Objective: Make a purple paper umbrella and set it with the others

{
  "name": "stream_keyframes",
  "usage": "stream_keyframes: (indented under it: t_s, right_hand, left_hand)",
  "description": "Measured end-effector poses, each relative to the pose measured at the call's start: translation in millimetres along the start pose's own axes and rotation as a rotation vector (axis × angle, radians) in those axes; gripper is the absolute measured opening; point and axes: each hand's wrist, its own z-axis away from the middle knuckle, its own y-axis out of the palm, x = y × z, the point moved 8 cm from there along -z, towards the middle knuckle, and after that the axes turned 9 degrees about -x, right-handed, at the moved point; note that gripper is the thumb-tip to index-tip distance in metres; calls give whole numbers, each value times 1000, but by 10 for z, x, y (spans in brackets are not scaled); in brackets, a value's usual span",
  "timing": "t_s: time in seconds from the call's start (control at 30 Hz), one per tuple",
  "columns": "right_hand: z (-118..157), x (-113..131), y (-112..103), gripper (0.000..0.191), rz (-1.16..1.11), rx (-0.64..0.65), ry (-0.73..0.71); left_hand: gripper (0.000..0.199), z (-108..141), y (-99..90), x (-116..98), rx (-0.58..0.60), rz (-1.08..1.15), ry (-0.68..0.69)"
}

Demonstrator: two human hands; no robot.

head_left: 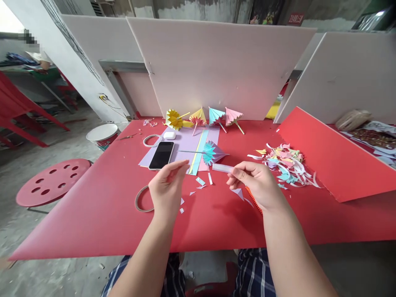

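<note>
My right hand (pixel 255 181) pinches a short pale lilac paper strip (pixel 222 168) between thumb and fingers; the strip points left over the red table. My left hand (pixel 168 185) is raised opposite, thumb and fingertips pressed together. Whatever may be between those fingertips is too small to make out. Just beyond the hands lies a small pleated paper umbrella (pixel 213 153), turquoise and purple, its thin stick pointing left. An orange ridged object (pixel 254 201) is partly hidden under my right hand. Purple paper scraps (pixel 238 193) lie beside it.
Several finished paper umbrellas (pixel 216 117) stand along the back. A black-screened phone (pixel 161 155) and coloured paper sheets (pixel 185 140) lie at centre left, near tape rolls (pixel 151 141). Paper offcuts (pixel 286 163) are heaped right, before a leaning red board (pixel 337 152).
</note>
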Motion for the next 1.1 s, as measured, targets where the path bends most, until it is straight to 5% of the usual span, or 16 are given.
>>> stream_keyframes:
  t_s: [0.07,0.2,0.43,0.5,0.6,0.7,0.83,1.1]
  right_hand:
    - [-2,-20,18,23,33,13,-7]
    - [0,-91,139,22,141,62,0]
    - [18,-137,208,21,223,-1,-49]
    - [65,20,191,17,256,-88,-227]
    - [277,385,185,17,406,-282,-689]
    - [452,524,344,21,645,-308,-974]
    - [463,501,458,15,819,-307,-1031]
    - [445,496,457,15,782,-285,-1028]
  left_hand:
    - [23,90,126,166,163,85,-207]
    - [15,255,268,220,361,172,-326]
    - [10,252,258,220,327,202,-348]
    - [11,248,242,242,300,179,-360]
    - [12,246,216,257,266,130,-370]
    - [13,265,223,237,288,117,-374]
    - [13,312,260,181,351,158,-363]
    - [11,322,229,75,350,83,-215]
